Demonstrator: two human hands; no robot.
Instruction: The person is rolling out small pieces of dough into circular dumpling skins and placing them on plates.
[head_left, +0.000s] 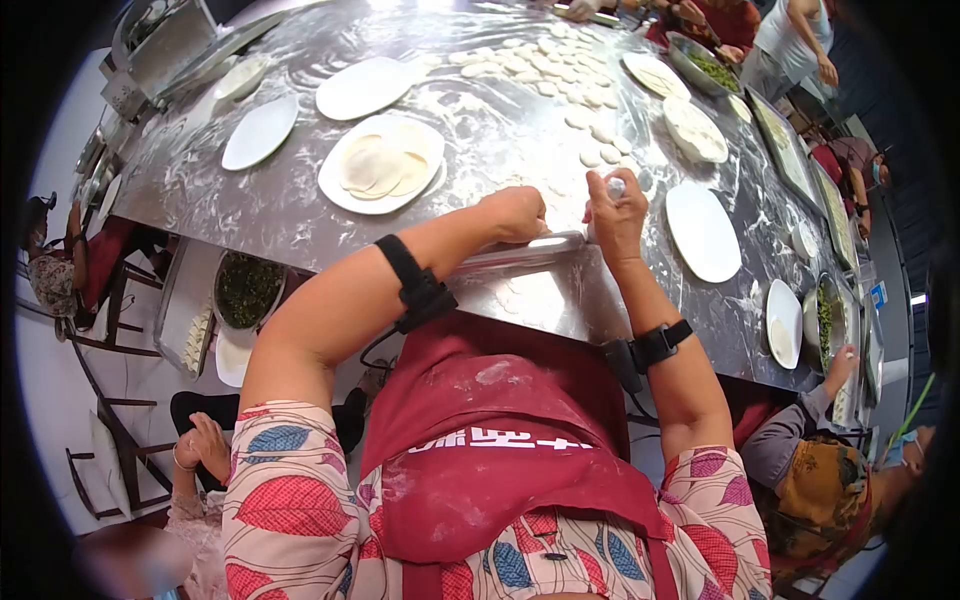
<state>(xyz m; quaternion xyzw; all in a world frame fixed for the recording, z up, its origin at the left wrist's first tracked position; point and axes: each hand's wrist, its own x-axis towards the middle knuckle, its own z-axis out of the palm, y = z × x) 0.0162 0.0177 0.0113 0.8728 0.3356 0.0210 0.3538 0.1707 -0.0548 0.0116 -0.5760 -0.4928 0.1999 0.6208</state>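
Over the floured metal table [480, 130], near its front edge, my left hand [515, 213] is closed, its fingers curled down; what they hold, if anything, is hidden. My right hand [617, 215] is wrapped round a rolling pin [615, 188], whose pale end shows above the fingers. A metal tray [530, 290] lies at the edge, just below both hands. Several small dough pieces [590, 150] lie beyond my right hand. On the left, a white plate [330, 180] holds flat round dough wrappers [383, 167].
White plates, one [703, 232] right of my right hand, others [260, 133] at the left, stand on the table. A bowl of flour [695, 130] and a bowl of green filling [712, 72] are farther right. Several people are around the table.
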